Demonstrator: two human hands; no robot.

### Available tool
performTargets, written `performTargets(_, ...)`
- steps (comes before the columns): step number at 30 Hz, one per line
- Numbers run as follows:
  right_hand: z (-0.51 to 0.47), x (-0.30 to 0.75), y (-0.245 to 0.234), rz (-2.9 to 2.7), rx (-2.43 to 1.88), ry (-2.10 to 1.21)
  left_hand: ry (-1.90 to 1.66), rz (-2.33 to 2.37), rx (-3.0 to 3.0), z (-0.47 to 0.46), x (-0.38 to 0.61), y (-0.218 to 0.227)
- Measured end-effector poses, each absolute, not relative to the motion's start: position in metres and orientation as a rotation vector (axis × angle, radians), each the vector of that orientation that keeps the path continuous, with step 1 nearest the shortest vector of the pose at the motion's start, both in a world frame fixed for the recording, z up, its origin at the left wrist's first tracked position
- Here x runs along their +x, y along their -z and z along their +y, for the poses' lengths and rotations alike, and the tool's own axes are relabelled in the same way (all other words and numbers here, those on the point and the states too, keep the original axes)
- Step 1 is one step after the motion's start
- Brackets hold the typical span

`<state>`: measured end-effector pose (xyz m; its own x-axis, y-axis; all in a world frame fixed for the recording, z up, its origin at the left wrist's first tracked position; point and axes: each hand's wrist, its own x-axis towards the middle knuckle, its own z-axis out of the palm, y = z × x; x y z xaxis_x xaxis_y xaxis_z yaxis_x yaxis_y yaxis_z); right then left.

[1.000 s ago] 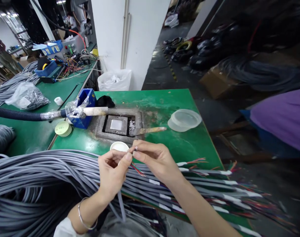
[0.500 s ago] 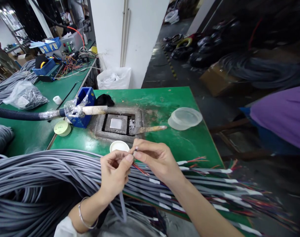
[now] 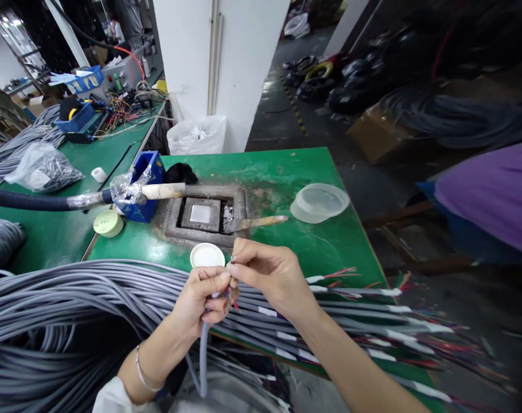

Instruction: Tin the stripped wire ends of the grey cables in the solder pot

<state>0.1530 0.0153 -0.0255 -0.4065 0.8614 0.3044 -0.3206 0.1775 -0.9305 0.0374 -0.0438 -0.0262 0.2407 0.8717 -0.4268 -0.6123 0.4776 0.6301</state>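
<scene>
Cable (image 3: 203, 358), grey and single, hangs from the left hand (image 3: 205, 292) in front of the green table (image 3: 261, 163), its stripped end up among the fingers; coloured wires (image 3: 232, 299), red, blue and green among them, spill out below the thumb; the left hand is closed around it, thumb pressed over curled fingers. And here is the right hand (image 3: 272, 275), in from the other side, thumb and forefinger narrowed to a pinch on a tiny wire end (image 3: 233, 260), too small to make out in detail; the fingertips of the two hands meet, or very nearly.

Just beyond the knuckles sits a round white dish (image 3: 207, 256); farther back, the grimy square frame (image 3: 242, 201) surrounds a block (image 3: 215, 217) with a shiny silvery square in its top; a worn flat tool (image 3: 263, 222) lies with its blade over the frame's right side, handle pointing right, towards a clear plastic tub (image 3: 319, 205). Over to the left, a pale nozzle (image 3: 164, 191) on a dark ribbed hose (image 3: 32, 199) lies across a blue bin (image 3: 148, 209); a pale green round container (image 3: 108, 223) stands near it; a thick bundle of grey cables (image 3: 106, 281) sweeps under and past both hands, white-banded, with frayed coloured ends out at the right.
</scene>
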Motion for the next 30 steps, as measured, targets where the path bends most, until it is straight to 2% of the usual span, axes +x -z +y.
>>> performTargets(4, 0.017, 0.155, 0.024, -1.463, -0.630, -1.405, -1.110, 1.066, 0.462, -0.045, 0.030, 0.022)
performTargets(7, 0.021, 0.159, 0.023, -1.462, -0.774, -1.310, -1.162, 1.403, 0.776, -0.041, 0.011, 0.017)
performTargets(12, 0.025, 0.164, 0.022, -1.470, -0.879, -1.225, -0.603, 1.766, 1.431, -0.018, -0.016, 0.013)
performTargets(15, 0.026, 0.164, 0.022, -1.523, -0.863, -1.210, -0.313, 1.843, 1.621, -0.003, -0.017, 0.014)
performTargets(19, 0.026, 0.165, 0.020, -1.561, -0.862, -1.166, -0.132, 1.877, 1.738, 0.010, -0.013, 0.017)
performTargets(25, 0.027, 0.169, 0.018, -1.587, -0.889, -1.131, -0.048, 1.850, 1.800, 0.016, -0.011, 0.023)
performTargets(30, 0.029, 0.173, 0.019, -1.551, -0.936, -1.055, -0.119, 1.877, 1.840, 0.023, -0.013, 0.009)
